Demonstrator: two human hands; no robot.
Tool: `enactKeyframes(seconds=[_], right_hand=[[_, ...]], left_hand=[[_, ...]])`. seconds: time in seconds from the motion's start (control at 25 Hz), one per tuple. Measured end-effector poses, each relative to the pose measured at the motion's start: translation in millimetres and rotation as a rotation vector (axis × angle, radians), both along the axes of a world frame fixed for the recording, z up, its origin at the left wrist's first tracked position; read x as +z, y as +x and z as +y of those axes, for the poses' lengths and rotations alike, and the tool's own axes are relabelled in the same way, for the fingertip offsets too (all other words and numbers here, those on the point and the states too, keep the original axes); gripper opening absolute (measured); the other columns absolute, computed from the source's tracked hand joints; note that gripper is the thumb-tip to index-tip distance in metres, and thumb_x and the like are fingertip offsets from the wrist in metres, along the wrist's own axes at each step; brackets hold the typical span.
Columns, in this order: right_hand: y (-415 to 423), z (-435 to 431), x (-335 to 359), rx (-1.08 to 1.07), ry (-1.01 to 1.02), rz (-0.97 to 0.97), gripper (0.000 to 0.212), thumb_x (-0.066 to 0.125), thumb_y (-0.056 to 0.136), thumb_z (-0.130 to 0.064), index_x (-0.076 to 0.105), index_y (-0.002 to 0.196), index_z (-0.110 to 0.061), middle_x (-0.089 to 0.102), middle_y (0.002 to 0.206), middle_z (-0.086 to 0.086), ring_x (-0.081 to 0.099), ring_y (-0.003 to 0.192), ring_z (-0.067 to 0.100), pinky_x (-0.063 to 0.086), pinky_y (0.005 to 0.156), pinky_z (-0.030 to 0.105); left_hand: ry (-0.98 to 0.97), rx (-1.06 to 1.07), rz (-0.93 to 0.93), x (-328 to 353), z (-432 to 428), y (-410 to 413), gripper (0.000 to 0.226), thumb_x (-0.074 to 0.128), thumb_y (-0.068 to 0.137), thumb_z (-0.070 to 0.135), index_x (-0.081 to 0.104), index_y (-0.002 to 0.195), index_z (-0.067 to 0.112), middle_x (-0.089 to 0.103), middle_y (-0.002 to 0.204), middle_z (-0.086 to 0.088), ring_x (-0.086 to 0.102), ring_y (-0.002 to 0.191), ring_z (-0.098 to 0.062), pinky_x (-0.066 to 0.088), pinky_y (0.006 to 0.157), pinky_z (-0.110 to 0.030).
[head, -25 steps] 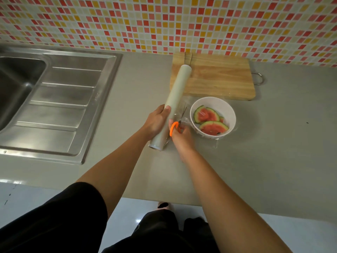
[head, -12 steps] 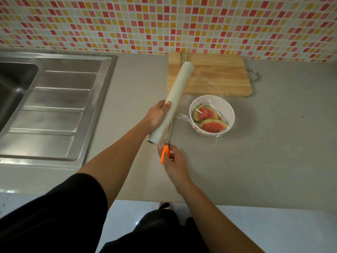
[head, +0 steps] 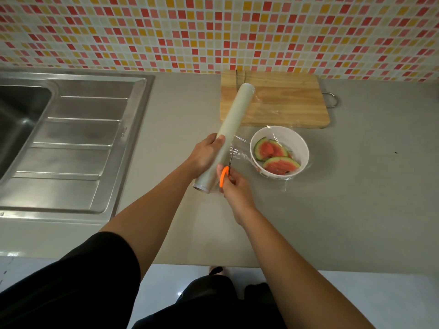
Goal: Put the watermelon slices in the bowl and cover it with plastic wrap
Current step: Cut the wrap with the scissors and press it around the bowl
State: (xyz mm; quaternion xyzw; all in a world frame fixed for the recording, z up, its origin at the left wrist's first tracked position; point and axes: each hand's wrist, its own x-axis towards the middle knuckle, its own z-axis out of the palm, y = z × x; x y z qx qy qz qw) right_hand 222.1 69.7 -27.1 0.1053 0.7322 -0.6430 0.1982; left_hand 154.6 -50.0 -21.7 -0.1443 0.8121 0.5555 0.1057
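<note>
- The plastic wrap [head: 240, 151] stretches as a thin clear sheet from its roll [head: 229, 134] across the top of the bowl [head: 293, 138], and its loose edges spill onto the desk [head: 356, 186] around the bowl. It looks very light, limp and clingy. If it goes slack it will likely wrinkle and stick to itself, so it is best kept taut and taken by its edges.
- The roll is a stiff, light tube and the easy thing to hold. The left hand [head: 204, 155] is wrapped round its lower half and holds it tilted off the desk, its far end above the cutting board [head: 289, 103].
- The right hand [head: 235, 187] pinches the orange handle of the scissors [head: 223, 176]. The blades point up into the sheet just beside the roll, but they are too fine here to tell if they are parted.
- The watermelon slices [head: 270, 150], wet and soft, already lie in the bowl under the wrap. The bowl stands on the desk just in front of the cutting board and may slide if the sheet is tugged.
- A steel sink [head: 71, 138] is set well to the left, and a tiled wall [head: 213, 32] runs behind.
</note>
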Motion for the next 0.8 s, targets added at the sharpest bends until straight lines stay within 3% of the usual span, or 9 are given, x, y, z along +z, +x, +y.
enactKeyframes(seconds=[0.24,0.4,0.64,0.72,0.8], right_hand=[[-14.6,-1.2,-3.8,0.005,0.001,0.006,0.027,0.056,0.083,-0.054,0.068,0.081,-0.030,0.053,0.045,-0.020,0.046,0.045,-0.006,0.042,0.066,0.022],[-25.0,-2.2,-4.5,-0.015,-0.011,0.027,0.019,0.058,0.085,-0.048,0.067,0.083,-0.032,0.058,0.050,-0.025,0.050,0.049,-0.010,0.043,0.068,0.021],[-39.7,-5.9,-0.5,-0.054,-0.033,-0.052,0.031,0.061,0.081,-0.051,0.067,0.067,-0.025,0.056,0.044,-0.020,0.049,0.043,-0.007,0.039,0.055,0.016],[-43.9,-6.4,-1.2,-0.078,-0.071,-0.040,0.024,0.060,0.085,-0.044,0.070,0.076,-0.024,0.061,0.053,-0.020,0.052,0.050,-0.006,0.042,0.055,0.013],[-48.8,-6.6,-0.8,-0.085,-0.101,-0.032,0.021,0.060,0.086,-0.041,0.068,0.072,-0.028,0.063,0.060,-0.021,0.054,0.057,-0.004,0.044,0.055,0.011]], left_hand=[[0.002,-0.002,0.011,-1.1,-3.7,-0.7,0.038,0.037,0.095,0.048,0.056,0.119,0.024,0.060,0.110,0.000,0.056,0.092,-0.014,0.041,0.070,-0.022],[0.061,0.017,-0.005,-5.5,-5.1,1.1,0.037,0.039,0.094,0.049,0.057,0.117,0.026,0.061,0.114,-0.001,0.058,0.101,-0.018,0.045,0.083,-0.031],[0.121,0.042,-0.021,-10.6,-5.4,6.9,0.038,0.039,0.093,0.048,0.058,0.116,0.025,0.063,0.114,-0.005,0.060,0.103,-0.022,0.048,0.092,-0.041],[0.120,0.044,-0.020,-11.4,-5.2,8.9,0.037,0.039,0.094,0.047,0.058,0.117,0.024,0.062,0.115,-0.006,0.059,0.104,-0.023,0.048,0.092,-0.040],[0.116,0.042,-0.022,-13.1,-5.2,11.8,0.036,0.038,0.095,0.045,0.058,0.116,0.024,0.062,0.115,-0.006,0.059,0.102,-0.021,0.047,0.089,-0.037]])
